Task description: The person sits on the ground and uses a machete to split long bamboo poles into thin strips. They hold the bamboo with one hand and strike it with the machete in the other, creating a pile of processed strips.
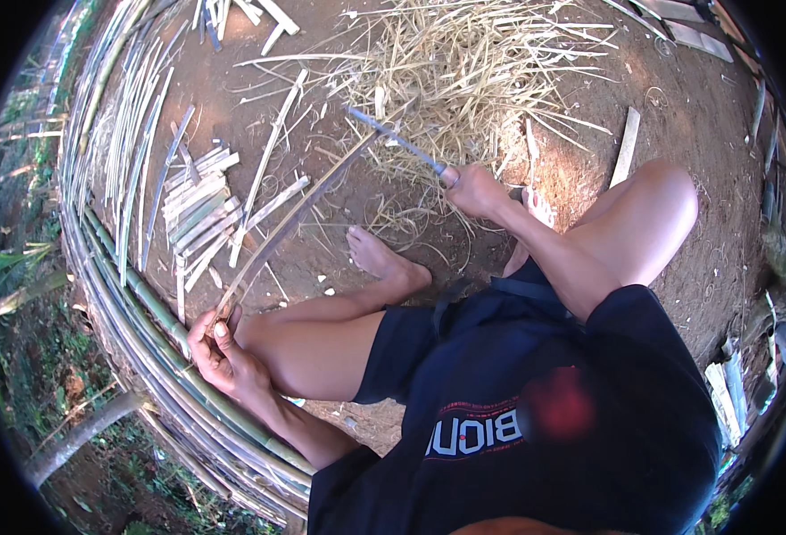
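My left hand (225, 358), beside my bent left knee, is closed round the near end of a long, thin bamboo strip (299, 212). The strip slants up and away to the right toward a heap of shavings. In my right hand (475, 191) is the handle of a knife (399, 141), its narrow grey blade pointing to the upper left. Near its far end the strip passes by the blade; whether the two touch I cannot tell.
Pale bamboo shavings (464, 76) lie heaped ahead. Short split pieces (201, 214) are stacked on the dirt at the left, with long thin strips (148, 134) beyond. Bamboo poles (134, 308) run along my left side. A flat slat (625, 147) lies beyond my right knee.
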### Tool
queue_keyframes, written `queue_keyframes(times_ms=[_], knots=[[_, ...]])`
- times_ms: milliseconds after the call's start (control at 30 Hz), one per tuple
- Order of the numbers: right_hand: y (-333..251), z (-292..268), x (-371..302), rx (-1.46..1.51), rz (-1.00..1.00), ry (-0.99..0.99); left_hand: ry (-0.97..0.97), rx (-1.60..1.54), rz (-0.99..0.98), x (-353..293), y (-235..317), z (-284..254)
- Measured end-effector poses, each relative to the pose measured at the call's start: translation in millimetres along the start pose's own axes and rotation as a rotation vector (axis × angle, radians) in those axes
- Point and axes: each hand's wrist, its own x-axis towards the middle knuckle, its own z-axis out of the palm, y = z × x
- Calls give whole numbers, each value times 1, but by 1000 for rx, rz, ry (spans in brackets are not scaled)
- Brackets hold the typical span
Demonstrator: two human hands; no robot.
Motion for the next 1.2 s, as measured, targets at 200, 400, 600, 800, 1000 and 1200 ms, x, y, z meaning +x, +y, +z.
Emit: queue_keyframes(times_ms=[200, 400, 600, 800, 1000, 1200], knots=[[-23, 17, -28, -7, -495, 8, 20, -34, 31, 3, 4, 7], [59, -15, 65, -9, 176, -4, 10, -71, 46, 10, 0, 8], [45, 21, 46, -3, -151, 84, 25, -137, 11, 20, 4, 16], [52, -17, 61, 133, 213, 0, -76, -311, 32, 32, 6, 19], [-43, 21, -46, 182, -516, -1, 101, -884, -133, 33, 17, 39], [-11, 44, -36, 109, -459, 166, 366, -695, -1, 34, 33, 79]])
